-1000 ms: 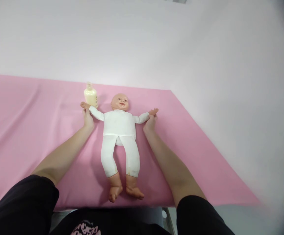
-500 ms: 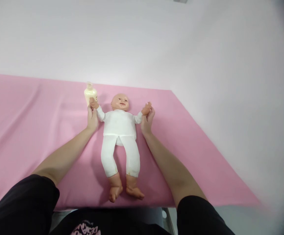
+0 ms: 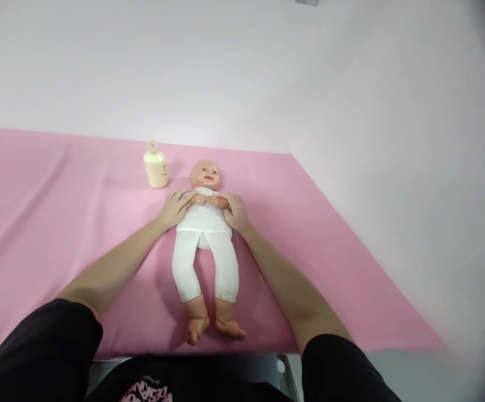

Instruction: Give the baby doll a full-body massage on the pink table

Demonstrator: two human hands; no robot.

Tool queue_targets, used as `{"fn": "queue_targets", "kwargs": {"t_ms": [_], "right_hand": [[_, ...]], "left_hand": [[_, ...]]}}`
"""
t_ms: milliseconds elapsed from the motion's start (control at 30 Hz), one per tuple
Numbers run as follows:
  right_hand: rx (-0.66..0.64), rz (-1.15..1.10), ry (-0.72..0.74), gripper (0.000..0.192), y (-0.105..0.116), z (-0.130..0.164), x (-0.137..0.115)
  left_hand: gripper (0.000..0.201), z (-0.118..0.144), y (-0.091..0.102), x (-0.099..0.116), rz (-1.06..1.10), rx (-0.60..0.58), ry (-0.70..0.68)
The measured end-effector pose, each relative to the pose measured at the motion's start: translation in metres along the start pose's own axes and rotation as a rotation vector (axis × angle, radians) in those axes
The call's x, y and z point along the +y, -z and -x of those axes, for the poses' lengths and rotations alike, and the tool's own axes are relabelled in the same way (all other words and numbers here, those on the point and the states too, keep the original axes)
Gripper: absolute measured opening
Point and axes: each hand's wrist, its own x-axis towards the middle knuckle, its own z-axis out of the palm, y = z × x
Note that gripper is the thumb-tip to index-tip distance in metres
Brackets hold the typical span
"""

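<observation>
A baby doll (image 3: pixel 203 216) in a white top and trousers lies on its back, head toward the wall and bare feet toward me. My left hand (image 3: pixel 176 207) is closed around the doll's arm on the left side, and its sleeve is mostly hidden. On the other side my right hand (image 3: pixel 235 212) grips the doll's other arm. Both doll arms are folded inward, with the small fists close together on the chest. Beyond my left hand, a pump bottle (image 3: pixel 155 168) of pale yellow liquid stands upright, apart from the doll.
A pink cloth (image 3: pixel 112 223) covers the table, with soft folds on the left. White wall (image 3: pixel 242 72) rises behind the far edge and along the right. Table framing (image 3: pixel 286 374) shows below the near edge.
Both hands have moved inward, bringing the doll's arms from spread out at the sides to folded over its chest. The bottle, partly covered before, now shows fully.
</observation>
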Motion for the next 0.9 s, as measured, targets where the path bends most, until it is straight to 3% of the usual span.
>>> {"fn": "queue_targets", "kwargs": {"t_ms": [267, 367, 500, 633, 767, 833, 900], "right_hand": [[0.003, -0.014, 0.006, 0.058, 0.001, 0.001, 0.000], [0.064, -0.039, -0.017, 0.057, 0.000, 0.004, 0.003], [0.214, -0.175, -0.117, 0.055, -0.002, 0.005, 0.009], [0.429, -0.339, -0.201, 0.060, -0.003, 0.001, 0.027], [0.684, -0.440, -0.447, 0.061, -0.005, 0.005, 0.066], [0.738, -0.483, -0.551, 0.060, -0.006, 0.009, 0.086], [0.751, -0.517, -0.583, 0.057, -0.007, 0.014, 0.101]], "left_hand": [[0.049, 0.001, 0.000, -0.001, 0.004, 0.023, 0.017], [0.050, 0.002, 0.000, -0.002, 0.059, 0.115, 0.033], [0.057, 0.002, 0.001, -0.005, 0.265, 0.332, 0.109], [0.058, 0.000, -0.004, -0.021, 0.508, 0.564, 0.325], [0.040, -0.002, -0.011, -0.049, 0.744, 0.720, 0.707], [0.037, -0.004, -0.013, -0.060, 0.826, 0.771, 0.857], [0.037, -0.005, -0.014, -0.066, 0.856, 0.798, 0.900]]}}
